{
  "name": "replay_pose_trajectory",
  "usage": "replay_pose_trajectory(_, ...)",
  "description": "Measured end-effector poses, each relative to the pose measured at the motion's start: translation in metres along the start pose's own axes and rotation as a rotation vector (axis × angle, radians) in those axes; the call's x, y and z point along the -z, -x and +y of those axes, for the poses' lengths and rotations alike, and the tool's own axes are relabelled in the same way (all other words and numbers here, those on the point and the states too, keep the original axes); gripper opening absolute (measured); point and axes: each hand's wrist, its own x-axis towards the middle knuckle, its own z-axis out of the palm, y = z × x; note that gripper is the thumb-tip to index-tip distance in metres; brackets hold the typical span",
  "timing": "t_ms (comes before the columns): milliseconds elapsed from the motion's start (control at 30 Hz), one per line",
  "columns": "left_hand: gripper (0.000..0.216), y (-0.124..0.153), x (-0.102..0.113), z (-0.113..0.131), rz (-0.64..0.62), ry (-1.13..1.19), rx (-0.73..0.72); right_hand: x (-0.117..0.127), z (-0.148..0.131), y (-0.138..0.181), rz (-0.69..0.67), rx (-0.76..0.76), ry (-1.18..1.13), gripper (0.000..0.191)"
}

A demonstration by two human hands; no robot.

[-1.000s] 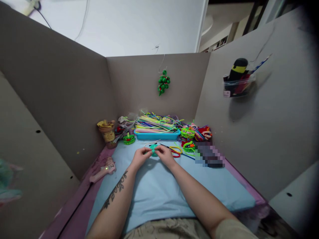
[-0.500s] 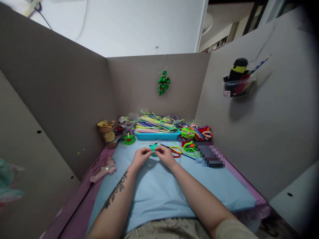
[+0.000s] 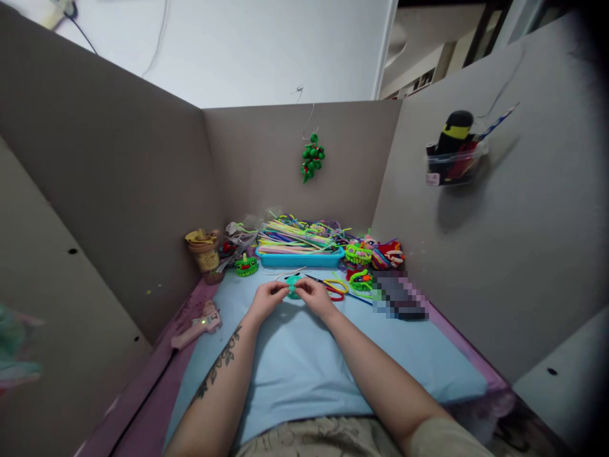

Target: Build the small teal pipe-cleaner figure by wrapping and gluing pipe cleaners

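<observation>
Between my two hands is a small round teal-green craft piece point(image 3: 294, 279), held just above the light blue cloth point(image 3: 304, 355). My left hand point(image 3: 268, 301) pinches its left side with closed fingers. From the right, my right hand point(image 3: 314, 298) grips it the same way, and the fingertips of both hands nearly meet. The fingers cover part of the piece, so its exact shape is hard to make out. Scissors point(image 3: 337, 289) with red and yellow handles lie just right of my right hand. Thin pale stems point(image 3: 285, 273) rest behind the piece.
A blue tray point(image 3: 301, 260) full of colourful pipe cleaners point(image 3: 299, 238) stands at the back. A pink glue gun point(image 3: 198, 328) lies left, its cord trailing forward. A green fuzzy figure point(image 3: 247, 266) sits left of the tray; a dark phone-like object point(image 3: 402, 298) lies right. Grey panels enclose three sides.
Both hands stay in nearly the same place with the teal-green piece between them. Only very slight finger movement shows; nothing else on the table has moved.
</observation>
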Motion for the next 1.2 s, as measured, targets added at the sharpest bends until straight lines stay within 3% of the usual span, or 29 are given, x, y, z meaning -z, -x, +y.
replay_pose_trajectory(167, 0.031, 0.0, 0.0, -0.001, 0.066, -0.025, -0.053, 0.002, -0.005, 0.0, -0.011, -0.005, 0.011, 0.016)
replay_pose_trajectory(367, 0.027, 0.0, -0.001, -0.001, 0.095, -0.083, -0.084, 0.001, -0.015, 0.002, 0.056, 0.102, 0.241, 0.009)
replay_pose_trajectory(1200, 0.023, -0.001, -0.004, -0.004, 0.062, -0.083, -0.069, -0.002, -0.007, 0.002, -0.013, 0.245, 0.526, 0.013)
